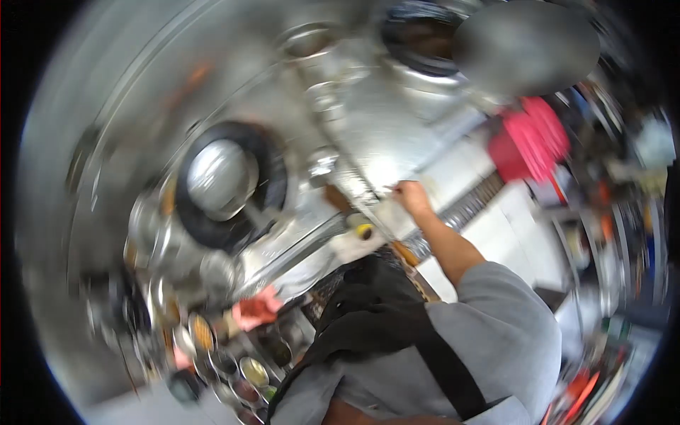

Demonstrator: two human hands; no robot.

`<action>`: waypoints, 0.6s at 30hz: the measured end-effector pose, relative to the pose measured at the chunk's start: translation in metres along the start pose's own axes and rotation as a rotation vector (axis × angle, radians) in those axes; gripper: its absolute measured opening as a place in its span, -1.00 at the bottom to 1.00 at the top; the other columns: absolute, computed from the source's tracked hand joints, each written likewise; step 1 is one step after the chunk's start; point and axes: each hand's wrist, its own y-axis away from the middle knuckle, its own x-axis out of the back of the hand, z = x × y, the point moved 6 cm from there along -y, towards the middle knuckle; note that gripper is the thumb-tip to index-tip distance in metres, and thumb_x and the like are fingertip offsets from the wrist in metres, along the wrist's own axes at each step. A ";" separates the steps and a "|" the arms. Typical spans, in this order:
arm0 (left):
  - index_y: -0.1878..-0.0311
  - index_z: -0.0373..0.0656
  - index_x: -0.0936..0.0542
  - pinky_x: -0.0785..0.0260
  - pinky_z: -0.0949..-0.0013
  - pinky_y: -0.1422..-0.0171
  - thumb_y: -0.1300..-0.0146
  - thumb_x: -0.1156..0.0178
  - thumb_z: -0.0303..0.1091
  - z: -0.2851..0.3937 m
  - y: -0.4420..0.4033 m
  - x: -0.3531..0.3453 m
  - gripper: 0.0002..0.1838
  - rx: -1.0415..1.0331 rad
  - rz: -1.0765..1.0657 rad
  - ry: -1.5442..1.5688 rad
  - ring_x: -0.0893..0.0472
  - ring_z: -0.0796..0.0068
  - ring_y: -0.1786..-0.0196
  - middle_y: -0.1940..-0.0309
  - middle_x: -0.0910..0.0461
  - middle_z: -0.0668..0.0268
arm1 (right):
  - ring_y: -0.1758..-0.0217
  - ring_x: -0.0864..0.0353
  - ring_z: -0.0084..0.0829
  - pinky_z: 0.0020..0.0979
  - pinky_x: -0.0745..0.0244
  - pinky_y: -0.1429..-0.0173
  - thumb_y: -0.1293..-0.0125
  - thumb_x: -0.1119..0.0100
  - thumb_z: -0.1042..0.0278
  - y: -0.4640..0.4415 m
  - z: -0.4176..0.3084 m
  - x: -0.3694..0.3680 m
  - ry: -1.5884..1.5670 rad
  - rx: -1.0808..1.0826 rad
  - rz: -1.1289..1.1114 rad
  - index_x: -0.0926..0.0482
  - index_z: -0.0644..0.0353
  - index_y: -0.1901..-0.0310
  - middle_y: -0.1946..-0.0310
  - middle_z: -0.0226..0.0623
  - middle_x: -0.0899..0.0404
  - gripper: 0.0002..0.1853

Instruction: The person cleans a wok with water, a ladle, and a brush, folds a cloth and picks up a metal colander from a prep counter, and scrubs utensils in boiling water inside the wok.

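My right hand [411,197] reaches forward over the steel cooking counter [382,131], its fingers curled in. Blur hides what, if anything, is between the fingertips. Just left of it are a shiny metal strip [356,185] and a thin rod slanting down to a brown handle [405,253]. A yellow-and-black round end [364,231] of some object lies below the hand. Farther left, a rounded shiny metal vessel [219,177] with a handle sits in a black wok-like ring [273,166]. My left hand is out of the frame.
A second dark round pan [425,39] stands at the back, beside a big grey disc [528,46]. Pink cloth or plastic [531,138] lies at right. Several small containers [253,371] stand lower left, near a salmon-coloured cloth [256,308]. Shelving [602,248] lines the right side.
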 end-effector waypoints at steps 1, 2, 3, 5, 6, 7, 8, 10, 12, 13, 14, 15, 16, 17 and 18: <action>0.15 -0.17 -0.55 -0.42 0.30 0.13 -0.02 -0.22 -0.16 0.020 -0.012 0.051 -0.64 -0.164 -0.104 -0.065 -0.57 0.32 0.23 0.28 -0.59 0.22 | 0.30 -0.61 -0.09 -0.22 -0.49 0.13 -0.01 -0.19 0.41 0.021 0.000 0.024 -0.002 -0.061 0.050 -0.64 0.22 0.36 0.40 -0.04 -0.61 -0.85; 0.18 -0.18 -0.54 -0.42 0.31 0.15 -0.02 -0.23 -0.15 0.042 -0.024 0.091 -0.65 -0.335 -0.228 -0.140 -0.57 0.37 0.26 0.31 -0.59 0.26 | 0.32 -0.60 -0.08 -0.22 -0.49 0.14 -0.01 -0.18 0.42 0.044 0.015 0.035 -0.042 -0.104 0.134 -0.63 0.22 0.36 0.41 -0.04 -0.60 -0.86; 0.17 -0.18 -0.54 -0.42 0.32 0.16 -0.02 -0.23 -0.16 0.017 -0.046 0.106 -0.65 -0.066 -0.023 -0.072 -0.57 0.37 0.27 0.31 -0.59 0.26 | 0.33 -0.59 -0.05 -0.20 -0.48 0.17 -0.01 -0.16 0.42 0.075 0.013 0.060 -0.103 -0.163 0.187 -0.62 0.23 0.38 0.43 -0.03 -0.59 -0.86; 0.16 -0.18 -0.54 -0.41 0.32 0.17 -0.02 -0.22 -0.17 -0.023 -0.072 0.108 -0.65 0.307 0.504 0.223 -0.57 0.37 0.27 0.31 -0.59 0.25 | 0.32 -0.57 0.00 -0.15 -0.48 0.16 -0.01 -0.14 0.38 0.138 0.035 0.086 -0.060 -0.312 0.234 -0.61 0.23 0.42 0.44 0.00 -0.58 -0.86; 0.15 -0.19 -0.54 -0.41 0.33 0.17 -0.03 -0.22 -0.18 -0.031 -0.077 0.099 -0.65 0.365 0.710 0.334 -0.57 0.37 0.28 0.32 -0.59 0.25 | 0.30 -0.56 0.03 -0.12 -0.47 0.15 -0.01 -0.13 0.36 0.170 0.054 0.086 -0.031 -0.379 0.274 -0.61 0.23 0.45 0.45 0.02 -0.57 -0.86; 0.15 -0.19 -0.54 -0.41 0.33 0.17 -0.03 -0.22 -0.19 -0.035 -0.084 0.091 -0.65 0.381 0.822 0.366 -0.57 0.38 0.28 0.32 -0.59 0.25 | 0.32 -0.56 0.04 -0.11 -0.48 0.15 -0.02 -0.12 0.38 0.205 0.070 0.084 0.018 -0.435 0.270 -0.61 0.24 0.46 0.46 0.03 -0.56 -0.86; 0.14 -0.19 -0.54 -0.41 0.34 0.18 -0.03 -0.21 -0.19 -0.035 -0.090 0.079 -0.65 0.392 0.897 0.380 -0.57 0.38 0.28 0.32 -0.59 0.25 | 0.33 -0.56 0.04 -0.10 -0.48 0.15 -0.02 -0.10 0.40 0.244 0.088 0.080 0.060 -0.480 0.265 -0.60 0.26 0.48 0.48 0.04 -0.56 -0.86; 0.13 -0.19 -0.54 -0.41 0.35 0.19 -0.03 -0.21 -0.21 -0.022 -0.102 0.052 -0.65 0.384 0.947 0.365 -0.57 0.38 0.29 0.32 -0.59 0.25 | 0.31 -0.58 0.03 -0.11 -0.50 0.11 -0.03 -0.06 0.42 0.327 0.125 0.060 0.205 -0.696 0.037 -0.61 0.28 0.46 0.43 0.05 -0.59 -0.84; 0.12 -0.19 -0.54 -0.41 0.35 0.20 -0.04 -0.20 -0.22 -0.001 -0.132 0.025 -0.65 0.317 0.797 0.327 -0.57 0.38 0.30 0.33 -0.60 0.24 | 0.12 -0.60 -0.03 -0.13 -0.51 0.01 -0.09 -0.01 0.43 0.416 0.135 0.061 0.224 -0.947 -0.163 -0.63 0.27 0.34 0.21 0.04 -0.60 -0.80; 0.11 -0.20 -0.54 -0.41 0.36 0.20 -0.04 -0.20 -0.23 0.014 -0.150 0.007 -0.65 0.274 0.672 0.294 -0.57 0.39 0.30 0.33 -0.60 0.24 | 0.08 -0.59 -0.04 -0.13 -0.50 -0.02 -0.11 0.01 0.44 0.465 0.147 0.058 0.171 -1.149 -0.093 -0.64 0.27 0.30 0.18 0.03 -0.59 -0.78; 0.11 -0.20 -0.54 -0.41 0.36 0.21 -0.04 -0.20 -0.24 0.032 -0.167 -0.010 -0.65 0.223 0.537 0.256 -0.57 0.39 0.31 0.33 -0.60 0.24 | 0.04 -0.58 -0.05 -0.12 -0.50 -0.05 -0.14 0.02 0.45 0.509 0.156 0.052 0.112 -1.346 -0.024 -0.64 0.27 0.25 0.15 0.02 -0.59 -0.76; 0.10 -0.20 -0.54 -0.41 0.37 0.21 -0.04 -0.19 -0.24 0.051 -0.180 -0.028 -0.65 0.175 0.420 0.213 -0.57 0.39 0.31 0.33 -0.60 0.24 | 0.03 -0.58 -0.05 -0.14 -0.49 -0.07 -0.13 0.01 0.47 0.536 0.152 0.057 0.094 -1.412 0.030 -0.64 0.27 0.24 0.15 0.02 -0.59 -0.76; 0.10 -0.20 -0.54 -0.41 0.37 0.22 -0.04 -0.19 -0.25 0.072 -0.194 -0.046 -0.65 0.128 0.315 0.170 -0.57 0.39 0.32 0.33 -0.60 0.24 | 0.02 -0.58 -0.05 -0.16 -0.49 -0.08 -0.11 0.01 0.49 0.556 0.148 0.063 0.079 -1.472 0.079 -0.64 0.27 0.23 0.16 0.03 -0.59 -0.75; 0.09 -0.20 -0.54 -0.41 0.37 0.22 -0.04 -0.19 -0.26 0.094 -0.204 -0.065 -0.65 0.079 0.222 0.126 -0.57 0.39 0.32 0.33 -0.60 0.23 | 0.02 -0.58 -0.05 -0.16 -0.49 -0.08 -0.11 0.01 0.49 0.569 0.148 0.064 0.063 -1.492 0.101 -0.64 0.27 0.23 0.16 0.03 -0.59 -0.75; 0.09 -0.20 -0.54 -0.41 0.38 0.23 -0.05 -0.19 -0.26 0.117 -0.213 -0.082 -0.65 0.035 0.148 0.079 -0.57 0.40 0.32 0.33 -0.60 0.23 | 0.02 -0.57 -0.05 -0.17 -0.49 -0.08 -0.11 0.00 0.48 0.579 0.151 0.062 0.049 -1.489 0.085 -0.64 0.27 0.23 0.18 0.04 -0.59 -0.75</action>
